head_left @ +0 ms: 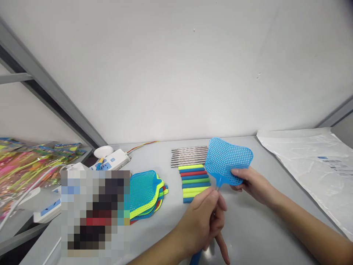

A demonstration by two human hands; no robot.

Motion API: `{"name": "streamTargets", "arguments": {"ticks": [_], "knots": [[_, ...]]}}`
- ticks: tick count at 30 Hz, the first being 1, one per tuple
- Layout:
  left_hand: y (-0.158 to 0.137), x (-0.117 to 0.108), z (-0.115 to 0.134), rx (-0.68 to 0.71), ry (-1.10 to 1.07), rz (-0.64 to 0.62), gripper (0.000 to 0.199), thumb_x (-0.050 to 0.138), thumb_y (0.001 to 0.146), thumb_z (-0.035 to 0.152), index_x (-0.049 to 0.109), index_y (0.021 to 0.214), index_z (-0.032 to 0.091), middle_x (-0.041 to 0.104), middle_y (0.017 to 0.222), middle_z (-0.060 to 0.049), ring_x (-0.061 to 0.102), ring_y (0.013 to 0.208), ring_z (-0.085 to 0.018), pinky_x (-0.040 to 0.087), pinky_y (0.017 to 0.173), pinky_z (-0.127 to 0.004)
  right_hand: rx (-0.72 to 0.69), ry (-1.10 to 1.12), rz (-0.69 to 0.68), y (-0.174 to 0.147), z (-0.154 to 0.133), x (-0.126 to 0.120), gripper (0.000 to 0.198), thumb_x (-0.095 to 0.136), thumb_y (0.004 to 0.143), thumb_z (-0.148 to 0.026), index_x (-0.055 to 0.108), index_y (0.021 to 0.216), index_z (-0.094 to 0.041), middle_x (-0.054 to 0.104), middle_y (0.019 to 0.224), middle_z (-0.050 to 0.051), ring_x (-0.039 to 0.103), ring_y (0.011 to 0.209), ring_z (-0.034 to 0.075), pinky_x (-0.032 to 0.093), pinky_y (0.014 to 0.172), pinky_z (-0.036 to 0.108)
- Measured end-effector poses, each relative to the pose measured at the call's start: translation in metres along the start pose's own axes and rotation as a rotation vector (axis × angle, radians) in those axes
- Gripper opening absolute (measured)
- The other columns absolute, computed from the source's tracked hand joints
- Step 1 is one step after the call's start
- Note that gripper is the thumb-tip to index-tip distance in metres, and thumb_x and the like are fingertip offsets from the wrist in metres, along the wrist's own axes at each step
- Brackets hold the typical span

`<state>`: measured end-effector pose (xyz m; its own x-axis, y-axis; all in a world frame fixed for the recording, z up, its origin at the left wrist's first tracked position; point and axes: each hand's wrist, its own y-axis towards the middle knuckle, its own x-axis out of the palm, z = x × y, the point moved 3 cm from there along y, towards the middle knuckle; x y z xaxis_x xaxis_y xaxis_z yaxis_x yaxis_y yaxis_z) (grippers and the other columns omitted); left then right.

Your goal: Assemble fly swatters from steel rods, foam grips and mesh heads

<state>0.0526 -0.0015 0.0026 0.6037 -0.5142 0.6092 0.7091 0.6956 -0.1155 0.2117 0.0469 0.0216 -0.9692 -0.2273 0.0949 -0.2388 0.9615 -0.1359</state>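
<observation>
A blue fly swatter with a square mesh head [228,156] is held up over the table, its head tilted. My right hand [256,184] pinches the lower right corner of the mesh between thumb and fingers. Just below the head, my left hand [202,221] is closed around the thin metal shaft, with one finger pointing down. A blue handle [195,258] shows beneath that hand, partly cut off by the frame. Behind the hands lie a row of coloured handle tubes [195,181] and, farther back, several metal rods [189,156]. Stacked mesh swatter heads [143,191] lie to the left.
A white power strip [114,161] with cables and a white round object [103,151] sit at the back left. Packaged colourful items [41,162] fill the far left. A white plastic bag [306,165] covers the right side. A pixelated patch [96,209] hides the left front.
</observation>
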Motion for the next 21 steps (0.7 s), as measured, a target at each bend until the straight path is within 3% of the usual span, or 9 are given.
{"name": "streamTargets", "arguments": {"ticks": [4,11,15,21], "knots": [[0.0,-0.001,0.002,-0.043,0.022,-0.014,0.03,0.037,0.097,0.044,0.044,0.082,0.019,0.038,0.05,0.011,0.024,0.029,-0.002,0.05,0.036,-0.026,-0.002,-0.065,-0.061,-0.004,0.003,0.011,0.052,0.044,0.092,-0.059,0.037,0.057,-0.021,0.034,0.052,-0.005,0.027,0.049,0.01,0.021,0.049,0.027],[-0.005,-0.001,0.007,-0.105,0.156,0.032,0.032,0.036,0.098,0.048,0.044,0.082,0.021,0.034,0.05,0.011,0.025,0.027,-0.004,0.036,0.029,-0.017,-0.007,-0.13,-0.144,-0.009,0.003,0.019,0.048,0.046,0.094,-0.055,0.037,0.061,-0.021,0.034,0.054,-0.005,0.028,0.051,0.01,0.022,0.051,0.028],[-0.01,0.002,0.016,-0.184,0.158,0.076,0.032,0.032,0.099,0.046,0.043,0.082,0.022,0.03,0.048,0.012,0.016,0.029,-0.003,0.028,0.028,-0.013,-0.013,-0.097,-0.172,-0.011,0.002,0.024,0.048,0.045,0.095,-0.053,0.034,0.06,-0.021,0.033,0.053,-0.006,0.027,0.05,0.009,0.022,0.05,0.028],[-0.009,0.001,0.023,-0.201,0.158,0.058,0.03,0.035,0.099,0.044,0.046,0.083,0.022,0.033,0.05,0.011,0.017,0.03,-0.003,0.026,0.027,-0.013,-0.022,-0.052,-0.157,-0.009,0.003,0.026,0.044,0.045,0.095,-0.052,0.035,0.065,-0.022,0.032,0.053,-0.007,0.027,0.05,0.009,0.022,0.05,0.027]]}}
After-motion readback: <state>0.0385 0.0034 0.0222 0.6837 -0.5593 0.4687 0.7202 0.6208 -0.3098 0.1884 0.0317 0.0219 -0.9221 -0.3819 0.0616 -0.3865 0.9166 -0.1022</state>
